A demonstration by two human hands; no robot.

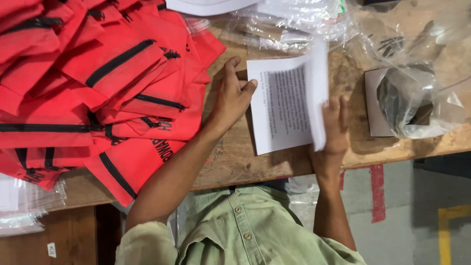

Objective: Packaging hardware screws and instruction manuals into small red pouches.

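A white printed paper sheet (282, 110) lies on the wooden table (235, 162) in front of me. My left hand (231, 98) holds its left edge, thumb on top near the upper corner. My right hand (335, 128) grips the right side of the sheet, which is lifted and curled over towards the left, blurred by motion. A pile of red fabric pouches (98, 88) with black zips lies just left of my left hand.
Clear plastic bags (289, 24) lie at the table's far edge. To the right, a clear bag with a dark item (400, 100) rests on a white card. More bagged items (22, 206) sit at the lower left. The floor (417, 206) shows red and yellow tape.
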